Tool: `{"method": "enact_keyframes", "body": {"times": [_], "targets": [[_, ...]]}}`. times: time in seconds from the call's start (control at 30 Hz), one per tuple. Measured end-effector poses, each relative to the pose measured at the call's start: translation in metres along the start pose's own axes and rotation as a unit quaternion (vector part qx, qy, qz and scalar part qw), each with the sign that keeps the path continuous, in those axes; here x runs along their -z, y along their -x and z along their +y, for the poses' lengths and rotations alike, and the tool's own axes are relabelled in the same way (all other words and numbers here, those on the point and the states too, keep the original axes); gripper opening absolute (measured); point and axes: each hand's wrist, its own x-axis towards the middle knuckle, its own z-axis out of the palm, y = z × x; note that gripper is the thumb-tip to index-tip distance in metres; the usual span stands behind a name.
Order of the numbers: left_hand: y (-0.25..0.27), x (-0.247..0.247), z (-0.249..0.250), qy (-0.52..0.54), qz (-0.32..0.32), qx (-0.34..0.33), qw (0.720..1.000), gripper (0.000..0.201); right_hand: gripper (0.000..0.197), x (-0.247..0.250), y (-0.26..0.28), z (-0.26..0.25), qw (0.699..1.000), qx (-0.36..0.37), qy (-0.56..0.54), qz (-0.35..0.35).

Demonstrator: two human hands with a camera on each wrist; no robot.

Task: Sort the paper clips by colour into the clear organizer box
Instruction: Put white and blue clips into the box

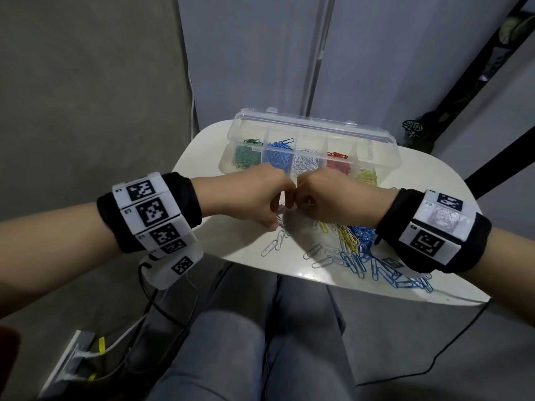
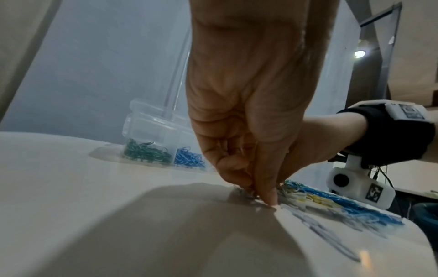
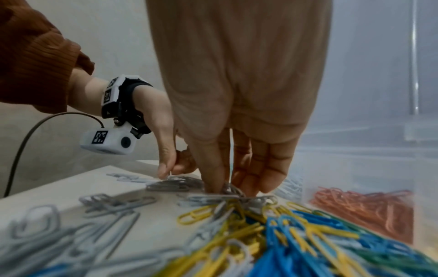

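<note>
Both hands meet knuckle to knuckle over the white tabletop (image 1: 202, 157): my left hand (image 1: 254, 195) pinches loose white wire paper clips (image 3: 175, 184) lying flat beneath its fingertips; my right hand (image 1: 327, 198), curled, pinches more. Just beyond, at the far edge, stands the clear plastic organizer box (image 1: 376, 146).

Organizer box (image 1: 385, 153) near wall hidden behind both hands; near clips (image 3: 272, 249) blurred.

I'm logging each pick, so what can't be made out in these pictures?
- Head view: the left hand and right hand hide their own fingertips.
- Right wrist view: near loose paper clips are blurred.
- Left wrist view: the hand covers most of the clear organizer box.
</note>
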Motion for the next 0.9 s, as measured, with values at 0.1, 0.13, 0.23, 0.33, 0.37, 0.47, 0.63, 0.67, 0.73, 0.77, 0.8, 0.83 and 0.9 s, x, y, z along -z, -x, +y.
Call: {"method": "enact_keyframes", "body": {"times": [0.1, 0.13, 0.23, 0.33, 0.37, 0.47, 0.63, 0.67, 0.73, 0.77, 0.8, 0.83, 0.9], "targets": [[-0.002, 0.004, 0.0, -0.004, -0.003, -0.032, 0.999, 0.032, 0.017, 0.007, 0.008, 0.002, 0.999, -0.016, -0.032, -0.013], [-0.003, 0.005, 0.0, -0.004, -0.008, -0.049, 0.999, 0.031, 0.021, 0.01, 0.012, 0.003, 0.998, -0.022, -0.047, -0.023], [-0.005, 0.007, -0.001, -0.026, -0.024, -0.109, 0.993, 0.026, 0.034, 0.011, 0.018, 0.005, 0.998, -0.022, -0.03, -0.04], [-0.011, 0.005, -0.003, -0.049, -0.027, -0.147, 0.988, 0.022, 0.035, 0.006, 0.018, 0.006, 0.999, -0.033, 0.005, -0.021], [-0.013, 0.004, -0.004, -0.051, -0.026, -0.154, 0.986, 0.022, 0.031, 0.004, 0.018, 0.006, 0.999, -0.035, 0.003, -0.014], [-0.017, 0.002, -0.006, -0.037, -0.012, -0.165, 0.986, 0.022, 0.019, 0.0, 0.016, 0.007, 0.999, -0.034, 0.0, -0.001], [-0.016, 0.001, -0.011, -0.026, 0.008, -0.142, 0.989, 0.014, 0.011, -0.002, 0.016, 0.006, 0.999, -0.039, -0.015, 0.01], [-0.016, 0.001, -0.012, -0.023, 0.007, -0.138, 0.99, 0.013, 0.012, -0.003, 0.016, 0.006, 0.999, -0.039, -0.016, 0.012], [-0.015, 0.001, -0.014, -0.03, 0.005, -0.131, 0.991, 0.013, 0.013, -0.004, 0.015, 0.008, 0.999, -0.042, -0.028, 0.016], [-0.016, 0.001, -0.015, -0.04, 0.004, -0.127, 0.991, 0.015, 0.012, -0.005, 0.015, 0.009, 0.998, -0.044, -0.036, 0.018], [-0.016, 0.001, -0.015, -0.049, 0.003, -0.119, 0.992, 0.019, 0.012, -0.005, 0.015, 0.01, 0.998, -0.048, -0.047, 0.021], [-0.017, 0.002, -0.016, -0.055, 0.0, -0.108, 0.993, 0.026, 0.011, -0.004, 0.015, 0.012, 0.996, -0.054, -0.064, 0.023], [-0.018, 0.003, -0.016, -0.063, -0.008, -0.089, 0.994, 0.039, 0.009, 0.0, 0.016, 0.016, 0.99, -0.07, -0.12, 0.028]]}}
